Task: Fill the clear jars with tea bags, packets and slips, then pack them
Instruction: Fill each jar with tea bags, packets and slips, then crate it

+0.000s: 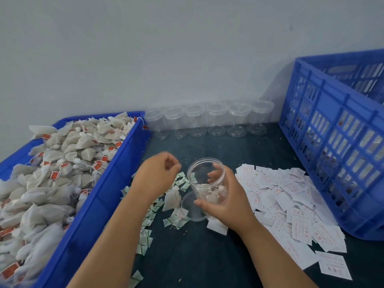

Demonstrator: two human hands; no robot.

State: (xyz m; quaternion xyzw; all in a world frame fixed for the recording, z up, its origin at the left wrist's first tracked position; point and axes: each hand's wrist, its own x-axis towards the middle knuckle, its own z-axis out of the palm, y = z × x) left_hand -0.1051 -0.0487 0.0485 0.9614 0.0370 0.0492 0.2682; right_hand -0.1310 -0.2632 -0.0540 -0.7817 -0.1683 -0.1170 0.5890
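Dark table (197, 256): blue tray (99, 196) left, crate (332, 142) right, empty jars (216, 119) rear, packets (145, 240), slips (291, 196) centre.

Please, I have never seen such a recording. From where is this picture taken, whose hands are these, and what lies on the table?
One camera, worn on a person's head, looks down at their bare hands. The right hand grips a clear jar with a few tea bags inside. The left hand has curled, blurred fingers; whether it holds anything is unclear. On the dark table: a blue tray of more tea bags, green-printed packets, white slips, six empty jars, a blue crate.
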